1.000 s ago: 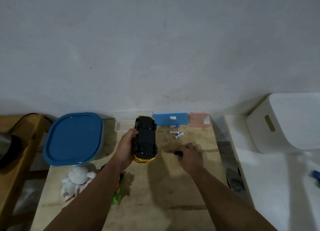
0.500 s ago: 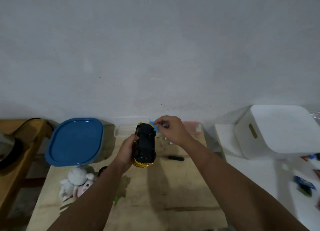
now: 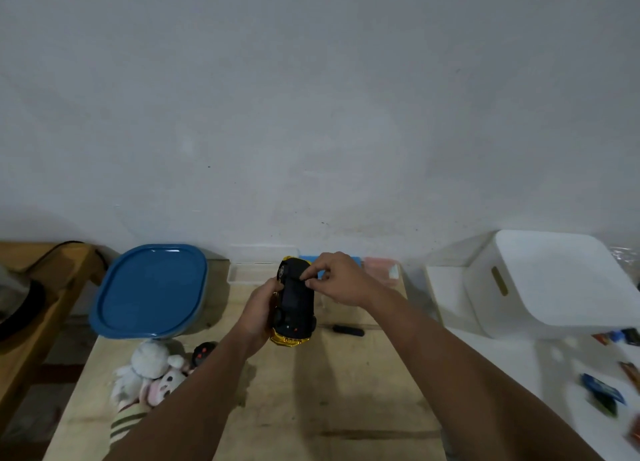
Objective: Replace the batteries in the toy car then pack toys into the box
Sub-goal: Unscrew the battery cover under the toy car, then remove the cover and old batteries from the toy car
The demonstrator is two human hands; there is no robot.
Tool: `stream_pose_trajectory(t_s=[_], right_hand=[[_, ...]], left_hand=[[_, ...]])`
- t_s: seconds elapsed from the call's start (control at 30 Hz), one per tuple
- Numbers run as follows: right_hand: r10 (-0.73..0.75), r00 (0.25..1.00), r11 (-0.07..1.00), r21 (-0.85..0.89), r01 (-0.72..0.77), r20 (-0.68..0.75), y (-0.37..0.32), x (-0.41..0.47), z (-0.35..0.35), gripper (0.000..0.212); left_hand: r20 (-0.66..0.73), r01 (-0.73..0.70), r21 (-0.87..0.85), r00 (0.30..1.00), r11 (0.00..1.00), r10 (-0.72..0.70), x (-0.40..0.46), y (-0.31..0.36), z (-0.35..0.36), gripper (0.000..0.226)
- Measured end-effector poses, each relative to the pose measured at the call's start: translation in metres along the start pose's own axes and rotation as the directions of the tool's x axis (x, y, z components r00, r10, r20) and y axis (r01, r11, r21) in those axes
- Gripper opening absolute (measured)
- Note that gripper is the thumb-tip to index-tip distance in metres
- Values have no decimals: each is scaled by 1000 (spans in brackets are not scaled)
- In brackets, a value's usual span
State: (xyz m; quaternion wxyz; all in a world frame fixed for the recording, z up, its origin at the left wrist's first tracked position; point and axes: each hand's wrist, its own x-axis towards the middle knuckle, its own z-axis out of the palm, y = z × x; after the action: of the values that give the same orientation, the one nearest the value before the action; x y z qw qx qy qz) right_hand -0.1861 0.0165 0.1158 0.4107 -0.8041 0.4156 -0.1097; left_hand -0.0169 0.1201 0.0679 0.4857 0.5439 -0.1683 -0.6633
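Observation:
The yellow toy car [image 3: 295,304] is held upside down above the wooden table [image 3: 311,408], its black underside facing me. My left hand [image 3: 259,313] grips the car's left side. My right hand [image 3: 337,280] reaches over from the right, and its thumb and fingertips pinch at the underside near the car's far end. What sits between the fingertips is too small to make out. A black-handled screwdriver [image 3: 348,330] lies on the table just right of the car. The blue-lidded box [image 3: 150,289] stands at the table's back left.
Plush toys [image 3: 152,374] and a black remote [image 3: 204,353] lie at the left under my forearm. A clear tray [image 3: 246,273], a blue case and a pink case [image 3: 381,266] line the wall. A white bin [image 3: 554,284] and small items sit on the white surface at right.
My right hand left the screwdriver on the table and moved up to the far end of the car's underside, where it now pinches. My left hand has kept hold of the car.

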Motion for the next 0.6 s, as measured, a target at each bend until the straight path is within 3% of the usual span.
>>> stream_pose_trajectory(t_s=[0.37, 0.6], right_hand=[[72, 979, 976, 189, -109, 193, 2, 5, -19, 13], [66, 993, 959, 269, -89, 94, -1, 12, -32, 12]], left_hand=[[24, 18, 87, 1000, 996, -20, 3, -3, -8, 38], [2, -11, 78, 1000, 997, 11, 14, -8, -17, 48]])
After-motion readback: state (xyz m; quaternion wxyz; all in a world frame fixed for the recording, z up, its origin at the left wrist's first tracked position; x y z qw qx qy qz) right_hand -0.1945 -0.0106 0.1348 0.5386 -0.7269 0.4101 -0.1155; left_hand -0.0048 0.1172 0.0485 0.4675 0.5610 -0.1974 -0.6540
